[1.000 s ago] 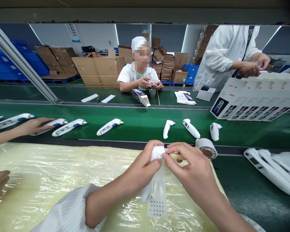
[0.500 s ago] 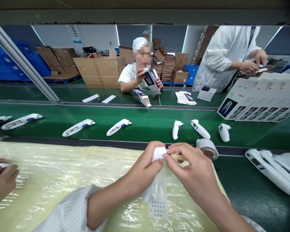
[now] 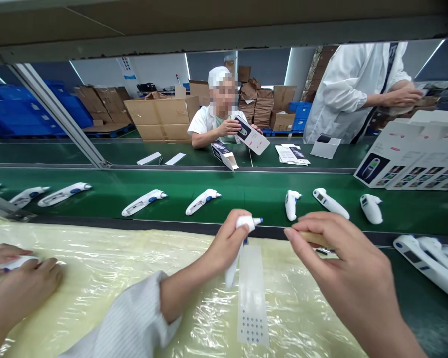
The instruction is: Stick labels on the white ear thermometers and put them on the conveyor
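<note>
My left hand (image 3: pixel 227 241) is closed around a white thermometer (image 3: pixel 246 223), its blue tip pointing right. Below it, a translucent strip (image 3: pixel 252 278) with rows of small round dots at its lower end lies on the yellowish plastic-covered table (image 3: pixel 134 258). To the right, my right hand (image 3: pixel 343 258) is raised with thumb and index finger together, holding a thin tan stick (image 3: pixel 312 237) under its fingers; its tip, at the fingertips, is too small to make out. More white thermometers (image 3: pixel 145 202) lie spaced along the green conveyor (image 3: pixel 239 191) beyond my hands.
At the left edge a co-worker's hands (image 3: pixel 33 278) hold a white device. Printed boxes (image 3: pixel 403 154) stand at the right, with several thermometers (image 3: pixel 425 263) in front. Across the conveyor, a seated person (image 3: pixel 212 122) holds a box; another person in a white coat (image 3: pixel 343 94) stands.
My right hand has moved right, away from my left hand. The thermometer in my left hand has turned, showing its blue tip. The seated person's box has tilted.
</note>
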A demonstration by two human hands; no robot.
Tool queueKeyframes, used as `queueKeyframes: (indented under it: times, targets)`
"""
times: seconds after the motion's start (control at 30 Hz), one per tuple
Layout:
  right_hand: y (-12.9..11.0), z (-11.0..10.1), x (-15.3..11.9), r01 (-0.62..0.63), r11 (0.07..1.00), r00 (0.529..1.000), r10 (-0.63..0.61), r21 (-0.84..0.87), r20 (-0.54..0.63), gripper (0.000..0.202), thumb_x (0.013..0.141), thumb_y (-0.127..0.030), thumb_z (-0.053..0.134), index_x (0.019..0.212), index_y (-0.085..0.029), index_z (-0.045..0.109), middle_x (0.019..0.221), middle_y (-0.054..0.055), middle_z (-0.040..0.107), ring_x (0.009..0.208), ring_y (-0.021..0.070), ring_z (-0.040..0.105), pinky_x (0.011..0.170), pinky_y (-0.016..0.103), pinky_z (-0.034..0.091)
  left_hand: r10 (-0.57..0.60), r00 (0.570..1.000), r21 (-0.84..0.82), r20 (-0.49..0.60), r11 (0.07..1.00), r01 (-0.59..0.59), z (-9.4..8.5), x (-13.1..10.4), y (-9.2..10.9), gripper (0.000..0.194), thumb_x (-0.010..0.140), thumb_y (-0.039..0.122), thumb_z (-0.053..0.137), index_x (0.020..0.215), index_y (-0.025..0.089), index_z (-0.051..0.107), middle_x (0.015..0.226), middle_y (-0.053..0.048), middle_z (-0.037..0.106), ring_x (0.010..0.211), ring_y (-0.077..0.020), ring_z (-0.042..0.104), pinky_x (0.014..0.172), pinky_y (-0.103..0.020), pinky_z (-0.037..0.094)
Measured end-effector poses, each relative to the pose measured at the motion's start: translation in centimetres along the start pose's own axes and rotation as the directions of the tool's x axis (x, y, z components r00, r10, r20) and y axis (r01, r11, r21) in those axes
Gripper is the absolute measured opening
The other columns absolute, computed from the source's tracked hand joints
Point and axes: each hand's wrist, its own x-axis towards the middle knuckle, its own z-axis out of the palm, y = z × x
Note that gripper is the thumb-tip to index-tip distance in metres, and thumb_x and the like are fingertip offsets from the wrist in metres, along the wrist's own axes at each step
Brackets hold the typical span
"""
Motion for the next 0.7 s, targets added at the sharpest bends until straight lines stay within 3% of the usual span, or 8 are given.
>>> queueKeyframes:
  times: [0.1, 0.2, 0.27, 0.37, 0.47, 0.53, 0.63, 0.7]
  targets:
    - [0.1, -0.6, -0.1, 0.021, 0.999, 1.0, -0.02, 0.028, -0.014, 0.012, 0.092, -0.036, 0.063, 0.085, -0.027, 0.065, 0.087, 0.001, 0.071, 0.082, 0.0206, 0.068, 0.075, 0.037, 0.049, -0.026, 0.994, 0.097, -0.107, 0.995, 0.037, 0.0, 5.9, -0.8, 0.025, 0.101, 0.023, 0.037, 0.12, 0.018, 0.052, 0.103, -0.006, 0.062, 0.082, -0.0154, 0.063, 0.072, -0.029, 0.055]
    - [0.5, -0.6, -0.6, 0.047, 0.998, 0.999, -0.048, 0.033, 0.021, 0.014, 0.093, -0.04, 0.061, 0.087, -0.028, 0.065, 0.087, 0.0, 0.072, 0.081, 0.0201, 0.068, 0.073, 0.036, 0.049, -0.019, 0.98, 0.232, -0.198, 0.971, 0.066, 0.0, 11.5, -1.4, 0.029, 0.1, 0.032, 0.053, 0.125, 0.016, 0.056, 0.12, -0.01, 0.061, 0.098, -0.0203, 0.064, 0.083, -0.038, 0.057]
    - [1.0, -0.5, -0.8, 0.058, 0.998, 0.998, -0.059, 0.015, 0.016, 0.016, 0.093, -0.043, 0.061, 0.088, -0.029, 0.066, 0.087, -0.001, 0.073, 0.08, 0.0202, 0.068, 0.073, 0.035, 0.049, -0.002, 0.972, 0.336, -0.236, 0.938, 0.084, -0.1, 13.9, -1.6, 0.034, 0.097, 0.034, 0.061, 0.126, 0.016, 0.058, 0.126, -0.011, 0.06, 0.107, -0.0234, 0.063, 0.09, -0.044, 0.055]
    - [1.6, -0.5, -0.8, 0.071, 0.997, 0.997, -0.071, -0.002, 0.01, 0.019, 0.093, -0.046, 0.06, 0.089, -0.028, 0.066, 0.087, -0.001, 0.074, 0.08, 0.0203, 0.068, 0.075, 0.035, 0.049, 0.033, 0.972, 0.469, -0.232, 0.879, 0.082, 0.1, 15.5, -1.4, 0.034, 0.096, 0.033, 0.062, 0.125, 0.016, 0.059, 0.128, -0.011, 0.06, 0.11, -0.0248, 0.062, 0.093, -0.047, 0.054]
    - [1.6, -0.6, -0.7, 0.068, 0.998, 0.994, -0.067, -0.007, 0.089, 0.016, 0.094, -0.041, 0.059, 0.087, -0.027, 0.065, 0.087, -0.001, 0.073, 0.081, 0.0197, 0.068, 0.074, 0.035, 0.047, 0.097, 0.98, 0.549, -0.171, 0.836, 0.013, 0.5, 14.6, -0.8, 0.036, 0.095, 0.032, 0.063, 0.127, 0.016, 0.058, 0.132, -0.011, 0.057, 0.118, -0.0277, 0.058, 0.1, -0.052, 0.049]
    - [1.5, -0.4, -1.1, 0.057, 0.998, 0.983, -0.056, -0.003, 0.176, 0.014, 0.095, -0.035, 0.058, 0.086, -0.027, 0.065, 0.089, -0.001, 0.072, 0.083, 0.0195, 0.068, 0.073, 0.034, 0.045, 0.157, 0.982, 0.563, -0.101, 0.824, -0.074, 0.6, 12.4, -0.6, 0.035, 0.097, 0.027, 0.058, 0.131, 0.016, 0.056, 0.14, -0.012, 0.052, 0.129, -0.0289, 0.049, 0.109, -0.053, 0.04]
    - [1.4, 0.2, -2.6, 0.009, 1.0, 0.932, -0.014, 0.017, 0.361, 0.013, 0.095, -0.026, 0.056, 0.087, -0.025, 0.066, 0.093, 0.0, 0.071, 0.083, 0.0193, 0.068, 0.073, 0.035, 0.044, 0.243, 0.969, 0.527, 0.053, 0.817, -0.234, -0.3, 6.6, -1.3, 0.035, 0.098, 0.019, 0.05, 0.132, 0.018, 0.055, 0.145, -0.009, 0.047, 0.139, -0.0242, 0.037, 0.12, -0.043, 0.027]
    - [1.2, 0.7, -4.0, -0.045, 0.999, 0.859, 0.033, 0.01, 0.511, 0.013, 0.094, -0.021, 0.057, 0.086, -0.024, 0.067, 0.094, 0.001, 0.07, 0.079, 0.0184, 0.067, 0.073, 0.035, 0.045, 0.281, 0.943, 0.483, 0.178, 0.81, -0.332, -1.3, 1.7, -2.2, 0.034, 0.095, 0.021, 0.054, 0.129, 0.021, 0.058, 0.14, -0.007, 0.053, 0.137, -0.0229, 0.039, 0.119, -0.04, 0.029]
